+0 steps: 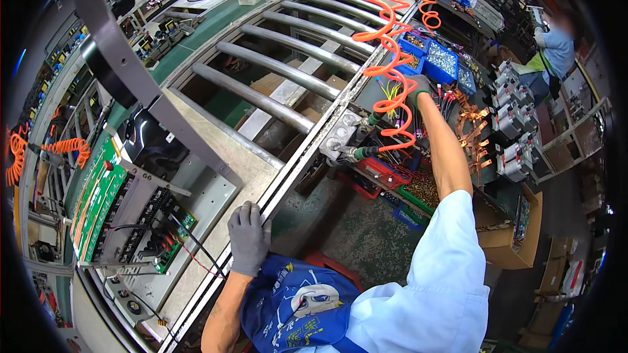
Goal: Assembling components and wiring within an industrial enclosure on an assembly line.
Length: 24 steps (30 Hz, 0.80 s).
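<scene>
My left hand (249, 238), in a grey glove, rests at the conveyor's metal edge rail (275, 197). Its fingers lie over the edge and hold nothing that I can see. Beside it stands a grey metal chassis (208, 186) with an upright bracket, a green circuit board (98, 199) and black and red wires. My right hand (418, 89), gloved with a green cuff, reaches out over the side bench among coloured wire leads (391, 97), close to blue bins of small parts (441, 62). A coiled orange air hose (400, 68) hangs partly before it, and its fingers are hidden.
Metal rollers (261, 88) run beyond the chassis. On the right bench are copper pieces (472, 132) and grey finned components (517, 157). A cardboard box (517, 238) stands below the bench. Another person (556, 52) works at the far right.
</scene>
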Each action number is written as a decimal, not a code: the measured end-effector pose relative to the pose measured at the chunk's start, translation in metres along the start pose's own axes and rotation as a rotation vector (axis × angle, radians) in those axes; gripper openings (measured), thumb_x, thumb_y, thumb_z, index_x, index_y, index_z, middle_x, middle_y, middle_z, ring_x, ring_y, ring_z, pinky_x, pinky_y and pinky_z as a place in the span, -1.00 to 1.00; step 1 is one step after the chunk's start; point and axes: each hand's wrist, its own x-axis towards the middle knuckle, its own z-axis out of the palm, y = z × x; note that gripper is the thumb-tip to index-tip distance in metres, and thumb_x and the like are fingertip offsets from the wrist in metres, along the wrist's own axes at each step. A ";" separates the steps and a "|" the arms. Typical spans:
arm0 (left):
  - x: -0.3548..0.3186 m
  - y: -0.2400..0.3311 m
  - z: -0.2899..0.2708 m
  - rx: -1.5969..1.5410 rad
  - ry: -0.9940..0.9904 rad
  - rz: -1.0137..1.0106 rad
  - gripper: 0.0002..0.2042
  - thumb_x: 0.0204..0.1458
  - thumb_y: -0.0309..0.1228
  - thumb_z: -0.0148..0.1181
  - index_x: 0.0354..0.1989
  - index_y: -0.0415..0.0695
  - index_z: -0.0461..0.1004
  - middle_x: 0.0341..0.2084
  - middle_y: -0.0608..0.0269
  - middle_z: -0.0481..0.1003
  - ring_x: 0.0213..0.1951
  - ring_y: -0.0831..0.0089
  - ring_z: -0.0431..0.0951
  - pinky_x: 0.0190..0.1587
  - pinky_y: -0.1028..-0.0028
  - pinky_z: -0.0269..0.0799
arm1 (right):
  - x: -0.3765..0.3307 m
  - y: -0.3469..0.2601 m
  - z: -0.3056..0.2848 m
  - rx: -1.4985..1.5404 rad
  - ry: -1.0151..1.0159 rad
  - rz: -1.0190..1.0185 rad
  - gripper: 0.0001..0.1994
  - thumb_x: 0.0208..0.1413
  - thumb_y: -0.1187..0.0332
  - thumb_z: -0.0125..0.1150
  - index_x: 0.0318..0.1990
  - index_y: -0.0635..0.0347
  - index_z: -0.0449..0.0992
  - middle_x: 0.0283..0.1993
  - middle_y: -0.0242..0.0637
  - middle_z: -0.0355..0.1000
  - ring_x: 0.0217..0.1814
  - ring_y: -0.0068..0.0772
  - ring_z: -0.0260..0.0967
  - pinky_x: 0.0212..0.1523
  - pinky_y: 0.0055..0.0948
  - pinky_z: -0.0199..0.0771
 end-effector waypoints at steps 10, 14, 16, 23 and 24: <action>-0.013 -0.014 0.010 -0.193 0.113 0.014 -0.51 -0.04 -0.38 0.31 0.08 -0.28 0.36 0.05 -0.08 0.38 0.08 -0.05 0.37 0.15 0.09 0.30 | -0.060 -0.008 -0.120 -0.828 0.817 -0.223 -0.84 0.10 0.28 0.14 -0.30 0.11 0.58 -0.26 -0.08 0.54 -0.32 -0.12 0.52 -0.37 -0.15 0.53; -0.028 -0.004 -0.003 -0.580 0.323 -0.152 -0.57 0.05 -0.41 0.26 0.09 -0.26 0.36 -0.01 -0.06 0.41 0.02 0.01 0.42 0.10 0.16 0.37 | -0.171 -0.078 -0.139 0.075 0.562 -0.892 -0.64 0.21 0.48 0.11 0.16 0.35 0.41 0.21 -0.06 0.34 0.12 -0.27 0.38 0.07 -0.34 0.48; -0.039 0.009 -0.020 -0.952 0.249 -0.352 -0.63 0.16 -0.41 0.19 0.12 -0.25 0.36 -0.03 0.03 0.44 0.00 0.22 0.47 0.10 0.29 0.39 | -0.250 -0.127 -0.108 0.398 0.234 -0.718 -0.79 0.11 0.48 0.19 -0.10 0.29 0.45 -0.08 -0.27 0.37 -0.15 -0.43 0.34 -0.18 -0.42 0.38; -0.102 0.007 -0.092 -1.431 0.475 -0.546 -0.70 0.32 -0.33 -0.02 0.08 -0.28 0.41 -0.11 0.11 0.51 -0.03 0.38 0.52 0.07 0.41 0.40 | -0.464 -0.310 0.053 0.109 -1.098 -0.984 -0.74 0.11 0.24 0.26 -0.38 0.31 0.55 -0.57 -0.13 0.43 -0.53 -0.43 0.39 -0.46 -0.34 0.35; -0.116 0.001 -0.101 -1.384 0.559 -0.599 -0.69 0.33 -0.32 -0.05 0.07 -0.29 0.41 -0.14 0.14 0.51 -0.07 0.41 0.54 0.03 0.43 0.43 | -0.488 -0.327 0.076 0.109 -1.179 -0.971 -0.72 0.14 0.22 0.23 -0.36 0.32 0.56 -0.58 -0.12 0.42 -0.51 -0.43 0.41 -0.44 -0.33 0.38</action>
